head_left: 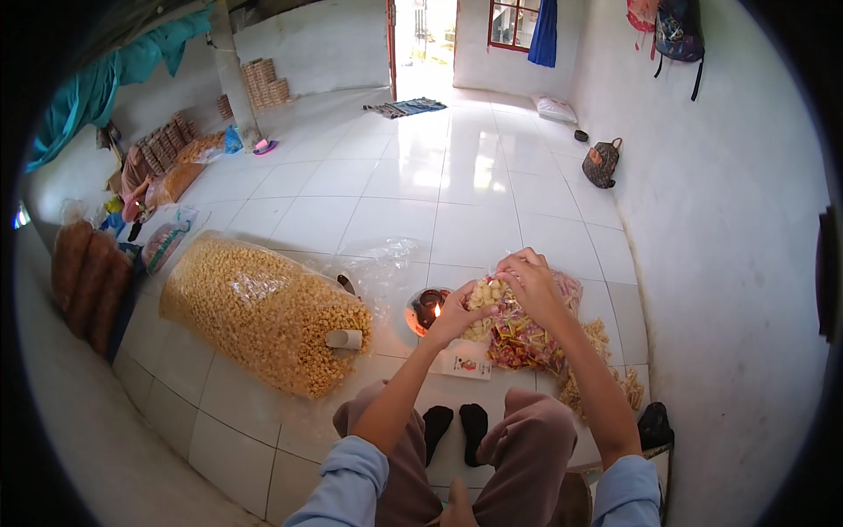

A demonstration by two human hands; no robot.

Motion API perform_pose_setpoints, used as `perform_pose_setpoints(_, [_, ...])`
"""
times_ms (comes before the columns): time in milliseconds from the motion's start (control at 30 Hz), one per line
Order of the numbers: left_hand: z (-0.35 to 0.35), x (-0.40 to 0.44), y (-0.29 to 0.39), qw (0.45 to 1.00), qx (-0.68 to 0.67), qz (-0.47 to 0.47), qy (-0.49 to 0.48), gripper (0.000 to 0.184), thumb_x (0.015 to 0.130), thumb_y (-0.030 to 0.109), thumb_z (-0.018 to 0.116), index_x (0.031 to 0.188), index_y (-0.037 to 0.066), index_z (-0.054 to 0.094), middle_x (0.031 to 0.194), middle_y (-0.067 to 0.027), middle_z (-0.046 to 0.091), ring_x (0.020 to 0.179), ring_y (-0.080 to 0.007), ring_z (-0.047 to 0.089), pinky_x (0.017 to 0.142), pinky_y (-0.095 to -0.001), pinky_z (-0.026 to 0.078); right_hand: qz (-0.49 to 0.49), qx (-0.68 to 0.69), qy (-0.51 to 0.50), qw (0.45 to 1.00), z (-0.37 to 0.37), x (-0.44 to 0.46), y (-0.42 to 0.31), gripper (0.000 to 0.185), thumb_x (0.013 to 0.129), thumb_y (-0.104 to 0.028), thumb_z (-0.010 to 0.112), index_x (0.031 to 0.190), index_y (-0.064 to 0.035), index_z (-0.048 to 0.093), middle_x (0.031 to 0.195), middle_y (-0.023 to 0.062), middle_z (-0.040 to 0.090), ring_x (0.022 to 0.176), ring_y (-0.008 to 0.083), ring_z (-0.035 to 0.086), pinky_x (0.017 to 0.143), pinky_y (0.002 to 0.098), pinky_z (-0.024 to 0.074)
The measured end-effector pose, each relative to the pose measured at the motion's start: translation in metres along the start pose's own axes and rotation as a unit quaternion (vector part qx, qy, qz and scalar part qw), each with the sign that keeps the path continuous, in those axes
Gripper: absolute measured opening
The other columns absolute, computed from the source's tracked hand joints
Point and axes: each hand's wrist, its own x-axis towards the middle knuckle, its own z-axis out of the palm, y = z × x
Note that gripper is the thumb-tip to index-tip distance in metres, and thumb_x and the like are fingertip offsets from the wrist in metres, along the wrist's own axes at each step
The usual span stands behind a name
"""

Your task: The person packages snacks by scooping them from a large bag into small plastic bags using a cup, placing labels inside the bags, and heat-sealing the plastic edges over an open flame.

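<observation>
My left hand (458,314) and my right hand (529,279) meet over a small clear packet of pale snacks (481,295), with the fingers of both closed on it. Beneath and to the right lies a pile of colourful wrapped packets (525,341). A burning flame (437,310) stands on a round dish (414,314) just left of my left hand. Below that is a white printed card or pack (463,365). To the left, a big clear bag of yellow-brown snacks (255,307) lies on its side, with a white scoop (344,339) at its mouth.
Small bundles of snacks (593,386) lie on the right, near a black bag (654,427). Filled brown sacks (88,272) stand at the left wall. Farther off are a patterned backpack (601,163), a mat (406,108) and an open doorway.
</observation>
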Motion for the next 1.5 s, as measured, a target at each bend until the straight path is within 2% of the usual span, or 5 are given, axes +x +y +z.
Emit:
perform_pose_setpoints(233, [-0.006,-0.001,0.003,0.997,0.034,-0.066,-0.026,0.048,0.077,0.009,0.067,0.119,0.003,0.045,0.1,-0.0017,0.058,0.089,-0.0071,0.055,0.076,-0.0223,0.046,-0.065,-0.069,0.032,0.995,0.002,-0.003,0.0,0.01,0.082,-0.015,0.057,0.086,-0.0066,0.058,0.089,0.0089,0.052,0.089,0.0287,0.046,0.078,0.0374,0.0395])
perform_pose_setpoints(533, [-0.004,-0.001,0.003,0.996,0.043,0.077,0.024,0.049,0.078,0.01,0.066,0.12,0.001,0.044,0.1,-0.0028,0.058,0.089,-0.0074,0.055,0.076,-0.0223,0.046,0.005,0.058,-0.011,0.998,-0.004,0.006,0.002,0.012,0.082,-0.016,0.054,0.086,-0.0061,0.059,0.082,0.0057,0.061,0.087,0.0214,0.05,0.082,0.0348,0.0372])
perform_pose_setpoints(833, [-0.012,-0.005,0.001,1.0,-0.001,-0.025,-0.014,0.046,0.079,0.012,0.065,0.119,0.001,0.045,0.102,-0.0047,0.058,0.089,-0.0088,0.056,0.076,-0.0236,0.047,0.031,0.088,-0.133,0.987,-0.003,0.021,-0.005,0.017,0.076,-0.019,0.065,0.086,-0.005,0.065,0.082,0.0098,0.059,0.085,0.0214,0.05,0.074,0.0329,0.0426])
perform_pose_setpoints(1367, [-0.116,-0.093,0.037,0.976,0.107,0.022,0.188,0.044,0.081,0.009,0.062,0.12,0.003,0.041,0.1,-0.0029,0.057,0.088,-0.0099,0.056,0.079,-0.0255,0.046,-0.061,0.188,-0.231,0.953,0.114,0.078,-0.073,0.029,0.072,-0.018,0.069,0.098,-0.0102,0.061,0.093,0.0056,0.057,0.096,0.0208,0.046,0.083,0.0317,0.0413])
perform_pose_setpoints(1500, [-0.143,-0.11,0.035,0.971,0.113,0.016,0.212,0.044,0.08,0.003,0.062,0.118,0.002,0.041,0.101,-0.0039,0.057,0.088,-0.0094,0.056,0.077,-0.0244,0.047,-0.15,0.216,-0.118,0.957,0.151,0.081,-0.087,0.025,0.077,-0.02,0.064,0.098,-0.0066,0.06,0.092,0.0054,0.057,0.092,0.0219,0.047,0.081,0.0318,0.0403])
